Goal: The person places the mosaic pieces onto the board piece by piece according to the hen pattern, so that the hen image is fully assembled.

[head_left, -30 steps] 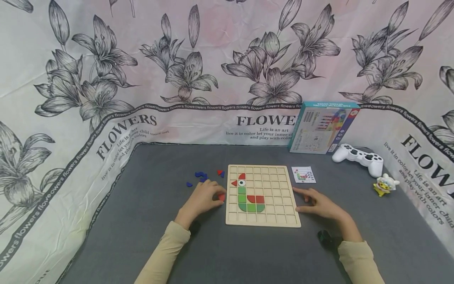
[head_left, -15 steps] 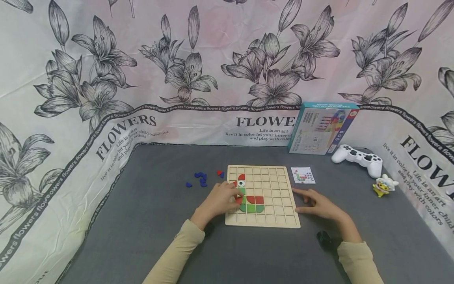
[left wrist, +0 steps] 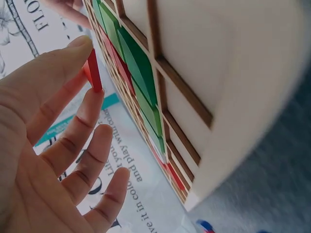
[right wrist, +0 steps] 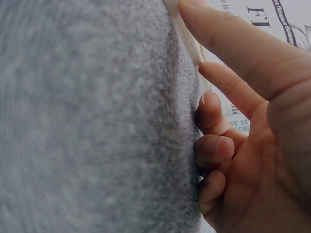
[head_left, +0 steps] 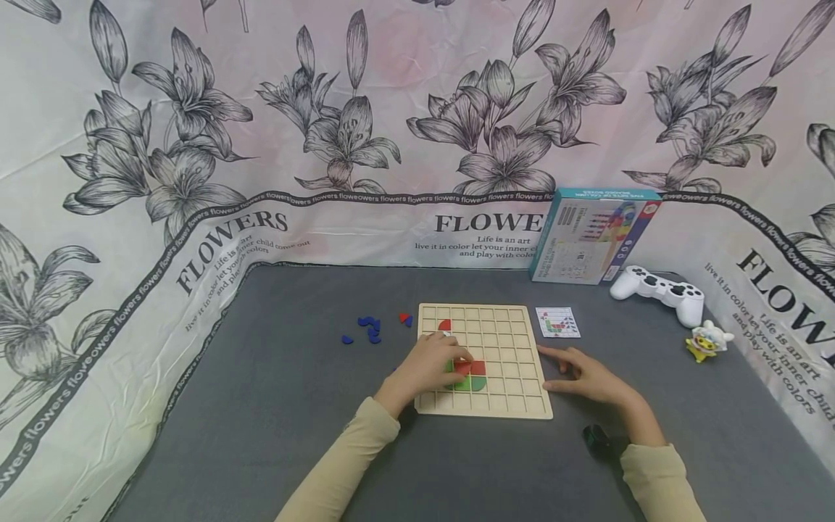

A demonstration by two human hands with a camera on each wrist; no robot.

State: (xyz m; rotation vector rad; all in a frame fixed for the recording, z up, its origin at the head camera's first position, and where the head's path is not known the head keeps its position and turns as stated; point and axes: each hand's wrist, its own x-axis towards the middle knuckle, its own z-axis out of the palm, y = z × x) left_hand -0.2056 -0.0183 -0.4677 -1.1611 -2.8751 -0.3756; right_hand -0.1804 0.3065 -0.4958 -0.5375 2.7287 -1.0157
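Observation:
My left hand (head_left: 425, 365) is over the left half of a wooden grid board (head_left: 512, 402). In the left wrist view its thumb and fingertips pinch a small flat red tile (left wrist: 94, 71), held just off the board's surface. Red and green tiles sit in the grid cells, among them a dark green rounded tile (left wrist: 138, 63) and a red quarter-round tile (head_left: 445, 325); my left hand hides others. At the board's right edge, my right hand (head_left: 590, 375) touches the rim with extended thumb and index finger, the remaining fingers bent.
Several blue pieces (head_left: 374, 336) and a red triangle (head_left: 403, 317) lie left of the board. To its right is a pattern card (head_left: 557, 322). Behind stand a box (head_left: 590, 239), a white game controller (head_left: 659, 291) and a small figurine (head_left: 707, 341).
My left hand, carrying the red tile, has moved right from beside the board's left edge to over the coloured tiles. My right hand has stayed at the right rim.

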